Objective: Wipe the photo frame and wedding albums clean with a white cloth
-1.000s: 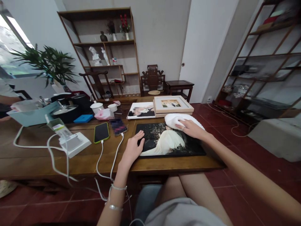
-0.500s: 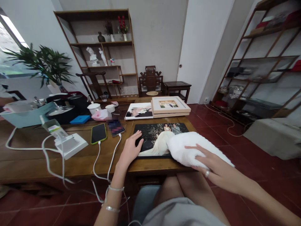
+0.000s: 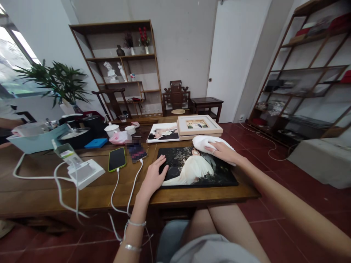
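Note:
A dark wedding photo panel (image 3: 189, 170) lies flat at the front edge of the wooden table. My left hand (image 3: 155, 173) rests on its left edge, fingers stretched out and nothing held. At the panel's far right corner, my right hand (image 3: 223, 151) grips a fluffy white cloth (image 3: 204, 142) and presses it against the surface. The cloth covers that corner and part of the pictured couple. Behind the panel lie a white photo board (image 3: 164, 133) and a stack of pale frames (image 3: 199, 126), close to the cloth.
Left of the panel are a green-cased phone (image 3: 117, 159) and a second phone (image 3: 136, 151), both with white cables. A white box (image 3: 89, 173), a blue box (image 3: 95, 143), pots (image 3: 75, 138) and a light-blue bin (image 3: 38, 138) stand farther left. A person's arm shows at the far left.
My right hand has moved the white cloth from the panel's near right side to its far right corner, uncovering the lower right. My left hand stays on the left edge.

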`<control>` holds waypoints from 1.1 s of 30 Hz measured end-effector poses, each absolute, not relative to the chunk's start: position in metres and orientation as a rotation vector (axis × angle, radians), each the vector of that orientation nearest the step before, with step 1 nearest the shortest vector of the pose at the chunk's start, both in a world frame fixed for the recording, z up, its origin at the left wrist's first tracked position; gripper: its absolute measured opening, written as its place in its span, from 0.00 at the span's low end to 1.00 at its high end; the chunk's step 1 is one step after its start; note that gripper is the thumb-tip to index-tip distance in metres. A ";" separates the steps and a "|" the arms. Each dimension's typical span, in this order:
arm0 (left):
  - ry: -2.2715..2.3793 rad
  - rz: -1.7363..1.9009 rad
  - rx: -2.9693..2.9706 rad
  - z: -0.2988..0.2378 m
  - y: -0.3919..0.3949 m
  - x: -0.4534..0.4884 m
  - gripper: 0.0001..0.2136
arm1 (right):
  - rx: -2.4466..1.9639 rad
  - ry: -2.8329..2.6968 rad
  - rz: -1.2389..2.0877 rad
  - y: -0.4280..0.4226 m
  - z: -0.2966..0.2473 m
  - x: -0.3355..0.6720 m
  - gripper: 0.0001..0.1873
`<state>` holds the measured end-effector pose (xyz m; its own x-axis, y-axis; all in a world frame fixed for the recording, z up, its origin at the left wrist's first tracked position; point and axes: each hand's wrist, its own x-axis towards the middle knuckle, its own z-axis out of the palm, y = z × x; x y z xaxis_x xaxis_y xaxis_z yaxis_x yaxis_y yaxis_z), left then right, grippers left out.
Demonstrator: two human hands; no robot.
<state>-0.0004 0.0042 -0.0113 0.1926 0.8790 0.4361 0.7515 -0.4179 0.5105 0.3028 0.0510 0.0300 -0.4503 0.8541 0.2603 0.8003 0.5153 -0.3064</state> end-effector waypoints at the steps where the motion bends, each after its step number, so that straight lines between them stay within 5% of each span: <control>1: 1.581 1.032 2.274 -0.011 0.004 0.000 0.17 | -1.366 -2.377 0.194 0.052 0.030 0.302 0.20; 16: 1.584 0.984 2.278 -0.011 0.005 0.001 0.20 | -1.404 -2.488 0.359 -0.103 0.033 0.300 0.19; 33: 1.636 0.968 2.284 -0.014 0.006 0.002 0.19 | -1.403 -2.462 -0.018 0.043 0.024 0.277 0.17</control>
